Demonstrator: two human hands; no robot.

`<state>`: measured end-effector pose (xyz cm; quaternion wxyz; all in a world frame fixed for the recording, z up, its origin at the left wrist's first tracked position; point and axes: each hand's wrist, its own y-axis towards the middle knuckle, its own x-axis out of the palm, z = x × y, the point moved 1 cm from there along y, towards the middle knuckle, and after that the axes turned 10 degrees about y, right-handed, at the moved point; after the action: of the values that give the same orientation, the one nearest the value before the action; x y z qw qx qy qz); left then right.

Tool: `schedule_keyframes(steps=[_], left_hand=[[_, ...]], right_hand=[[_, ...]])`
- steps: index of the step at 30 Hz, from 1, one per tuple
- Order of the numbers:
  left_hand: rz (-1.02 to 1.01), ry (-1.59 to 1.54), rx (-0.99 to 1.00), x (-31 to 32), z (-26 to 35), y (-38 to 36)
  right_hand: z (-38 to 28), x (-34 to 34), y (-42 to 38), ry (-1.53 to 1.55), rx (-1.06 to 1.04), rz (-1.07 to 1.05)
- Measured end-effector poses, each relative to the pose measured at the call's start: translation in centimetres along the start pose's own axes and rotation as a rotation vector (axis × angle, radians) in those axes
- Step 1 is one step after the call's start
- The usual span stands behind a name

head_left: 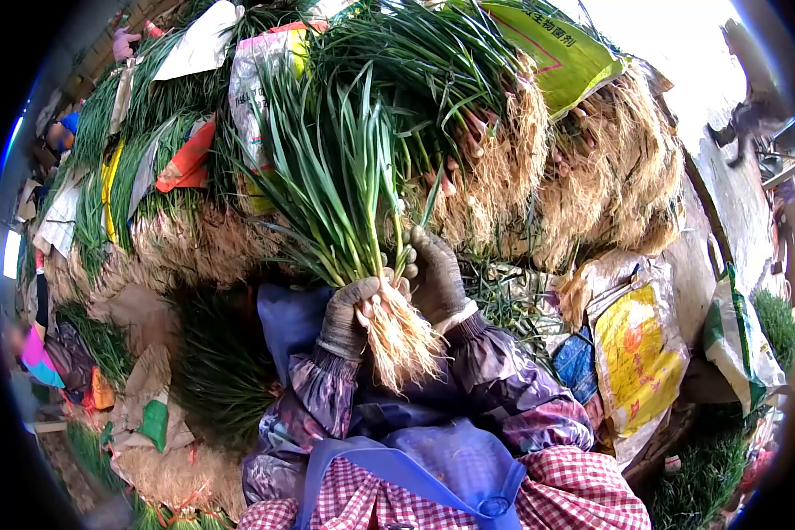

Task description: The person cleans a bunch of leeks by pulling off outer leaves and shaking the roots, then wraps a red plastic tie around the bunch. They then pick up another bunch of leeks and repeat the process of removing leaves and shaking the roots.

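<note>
Gloved in dirty grey-brown, my left hand point(344, 316) wraps round the lower stems of a bunch of green garlic point(349, 190). Its long leaves fan upward and away from me. Below the grip hang pale, tangled roots point(404, 344) above my lap. On the bunch's right side, my right hand point(437, 274), also gloved, has its fingers curled against a stem near the base. Some of its fingertips are hidden behind the stems. Just beyond both hands lies a large heap of green garlic point(415, 62), with roots and pinkish bulbs toward me.
Sacks cover parts of the heap, among them a yellow-green one point(556, 53) and a red piece point(188, 157). At right lie a yellow printed sack point(638, 358) and a white-green sack point(738, 340). More greens point(221, 353) lie left of my lap. A blue apron point(450, 455) covers my front.
</note>
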<state>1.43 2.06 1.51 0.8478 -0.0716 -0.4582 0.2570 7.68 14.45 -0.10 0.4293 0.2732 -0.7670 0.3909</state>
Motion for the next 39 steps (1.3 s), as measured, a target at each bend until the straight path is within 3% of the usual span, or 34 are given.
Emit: schedule_keyframes(steps=[3,4,7,8,9,11,13,14,15,17,18,21,22,23,25,27,29,31,32,33,35,37,39], left_hand=[[0.03,0.132,0.048,-2.4,1.1,-1.2],[0.002,0.039,0.02,-1.9,1.3,-1.3],[-0.076,-0.065,0.065,-0.1,1.7,-1.8],[-0.124,-0.103,0.044,0.6,1.8,-2.1],[-0.17,-0.141,0.023,1.2,2.0,-2.4],[-0.178,-0.12,0.039,1.6,1.7,-2.3],[-0.181,-0.116,0.017,2.3,2.1,-2.5],[-0.098,-0.041,0.075,1.9,1.8,-2.4],[-0.067,-0.034,0.073,1.5,1.8,-2.5],[0.002,-0.031,0.066,0.8,1.9,-2.7],[-0.064,-0.02,0.065,1.2,2.2,-2.8],[-0.065,0.01,-0.028,-0.4,1.3,-2.0],[0.07,0.14,0.001,2.0,2.3,-2.7],[-0.022,0.103,-0.049,0.6,1.8,-1.9],[-0.088,0.057,-0.036,0.8,1.5,-1.7],[-0.014,0.101,0.013,0.4,1.7,-2.2],[-0.013,0.062,-0.016,-0.9,1.5,-2.2],[-0.007,0.022,-0.052,-1.3,1.8,-2.9],[0.02,0.039,-0.056,-1.5,2.2,-3.2],[-0.12,0.055,-0.068,-0.4,3.5,-3.7],[-0.409,-0.073,0.031,-0.4,3.2,-3.0],[-0.449,-0.068,0.061,0.3,3.7,-3.0],[-0.489,-0.056,0.094,1.3,4.7,-3.4]], right_hand=[[-3.1,1.6,-3.7,-0.303,0.014,-0.328],[-4.4,1.7,-4.4,-0.176,-0.013,-0.437],[-7.6,-0.6,-2.6,-0.178,-0.191,-0.178],[-7.8,-1.3,-2.0,-0.544,-0.121,-0.034],[-7.4,-1.5,-1.2,-0.644,0.021,-0.057],[-5.3,-0.4,0.9,-0.458,0.166,-0.212],[-3.3,1.7,2.8,-0.262,0.247,-0.345],[-2.4,2.0,3.9,-0.403,0.144,-0.272],[-1.6,-0.2,6.2,-0.331,0.267,-0.359],[-2.3,3.6,1.9,-0.665,-0.168,-0.115],[-3.1,4.3,-0.3,-0.618,-0.24,-0.079],[-4.3,-0.6,-3.5,-0.817,-0.304,-0.053],[-3.5,-1.5,-4.8,-0.715,-0.283,-0.063],[-3.1,-2.2,-5.8,-0.614,-0.268,-0.074],[-3.2,-3.2,-6.6,-0.718,-0.078,-0.2],[-3.9,-6.4,-5.6,-0.956,0.047,-0.123],[-6.4,-10.8,-4.1,-2.196,-0.127,-0.154],[-8.9,-11.1,-3.5,-2.61,0.439,-0.254],[-9.3,-10.3,-2.8,-2.677,0.584,-0.336],[-9.2,-8.4,-2.4,-2.716,0.733,-0.417],[-9.2,-4.4,-0.6,-2.499,-0.085,-0.109],[-9.8,1.6,0.7,-2.272,-0.852,0.053],[-9.6,1.6,4.5,-2.473,-0.84,0.228]])
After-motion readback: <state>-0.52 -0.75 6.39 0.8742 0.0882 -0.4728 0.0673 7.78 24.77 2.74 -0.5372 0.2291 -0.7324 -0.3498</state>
